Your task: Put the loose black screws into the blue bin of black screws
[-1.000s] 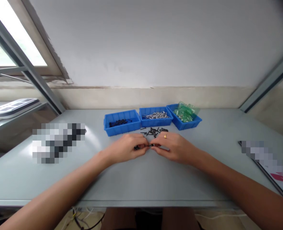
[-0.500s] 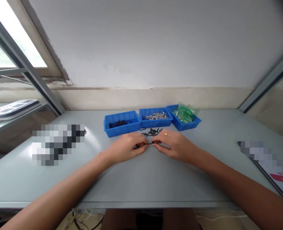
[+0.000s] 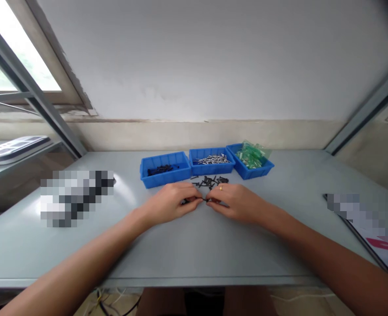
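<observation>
Near the middle of the grey table, my left hand (image 3: 176, 202) and my right hand (image 3: 235, 202) meet almost fingertip to fingertip. Between them is a small dark screw (image 3: 205, 200), pinched by the fingers of both hands. More dark pieces show partly under my left fingers. Just beyond my hands lies a loose pile of black screws (image 3: 208, 181). Behind it stand a blue bin (image 3: 167, 177) with black screws, a blue bin (image 3: 213, 169) with silver screws or pins, and a blue bin (image 3: 258, 173) with green plastic bags.
A blurred-out object (image 3: 75, 197) lies on the table (image 3: 194, 254) at the left. A flat dark-edged item, partly blurred, rests at the right (image 3: 382, 245). Metal frame posts rise at both sides; a wall stands behind.
My right hand has shifted slightly left and down, closer to my left fingertips. Less of the screw shows between them. The whole view has moved slightly.
</observation>
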Demonstrator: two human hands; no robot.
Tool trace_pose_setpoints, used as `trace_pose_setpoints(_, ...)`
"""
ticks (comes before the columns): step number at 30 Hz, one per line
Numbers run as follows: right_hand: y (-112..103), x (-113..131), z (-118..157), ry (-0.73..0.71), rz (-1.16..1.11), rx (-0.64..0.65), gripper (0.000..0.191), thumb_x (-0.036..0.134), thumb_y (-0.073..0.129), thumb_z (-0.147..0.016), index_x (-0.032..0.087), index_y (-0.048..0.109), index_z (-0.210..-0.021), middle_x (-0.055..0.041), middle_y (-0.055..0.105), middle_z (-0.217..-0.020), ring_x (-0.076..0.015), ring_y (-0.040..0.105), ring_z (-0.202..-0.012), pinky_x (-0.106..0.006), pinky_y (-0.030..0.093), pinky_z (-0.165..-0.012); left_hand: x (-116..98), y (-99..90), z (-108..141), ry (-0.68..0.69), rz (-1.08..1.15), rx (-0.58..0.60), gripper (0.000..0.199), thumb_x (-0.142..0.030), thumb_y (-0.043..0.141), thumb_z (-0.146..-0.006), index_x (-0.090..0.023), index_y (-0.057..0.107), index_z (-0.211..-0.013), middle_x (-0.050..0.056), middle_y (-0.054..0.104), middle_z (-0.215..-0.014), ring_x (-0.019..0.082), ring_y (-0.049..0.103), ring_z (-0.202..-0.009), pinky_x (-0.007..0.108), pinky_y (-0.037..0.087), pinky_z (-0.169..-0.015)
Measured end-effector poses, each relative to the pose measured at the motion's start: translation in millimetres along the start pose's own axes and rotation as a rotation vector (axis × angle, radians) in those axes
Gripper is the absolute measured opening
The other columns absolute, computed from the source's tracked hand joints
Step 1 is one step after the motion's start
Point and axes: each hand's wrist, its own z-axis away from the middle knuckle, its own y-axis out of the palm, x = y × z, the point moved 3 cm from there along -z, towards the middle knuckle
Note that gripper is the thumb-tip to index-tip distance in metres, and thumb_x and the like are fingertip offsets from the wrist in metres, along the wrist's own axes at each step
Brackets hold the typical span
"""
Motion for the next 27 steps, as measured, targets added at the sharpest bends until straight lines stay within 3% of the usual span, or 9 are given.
trace_pose_setpoints(9, -7, 2, 2, 0.01, -0.021, -0.166, 0.015, 0.021, 0.048, -0.088, 0.017, 0.061, -0.094, -0.0049, 0.065, -0.083, -0.0167, 0.059, -0.077, -0.028, 0.043, -0.068, 1, -0.6, -1, -0.024, 0.012, 0.018, 0.016, -0.023, 0.047, -0.089, -0.016, 0.062, -0.087, 0.002, 0.061, -0.078, 0.012, 0.056, -0.071, 0.023, 0.043, -0.063)
trace_pose_setpoints(17, -8, 12, 4, -0.101, -0.05, -0.257, 0.017, 0.022, 0.045, -0.089, 0.018, 0.06, -0.095, -0.0041, 0.064, -0.078, -0.0156, 0.059, -0.074, -0.027, 0.043, -0.066, -2, 1.1, 0, 0.017, 0.031, 0.055, 0.017, -0.022, 0.048, -0.089, -0.017, 0.063, -0.084, 0.003, 0.062, -0.081, 0.012, 0.056, -0.071, 0.022, 0.042, -0.062)
trace_pose_setpoints(27, -3, -2, 2, 0.045, -0.035, -0.125, 0.015, 0.022, 0.048, -0.088, 0.019, 0.06, -0.096, -0.0037, 0.064, -0.081, -0.0162, 0.059, -0.075, -0.027, 0.041, -0.066, 1, 1.6, 0, -0.006, -0.024, -0.005, 0.019, -0.023, 0.046, -0.089, -0.016, 0.063, -0.088, 0.003, 0.061, -0.08, 0.013, 0.057, -0.073, 0.024, 0.044, -0.065)
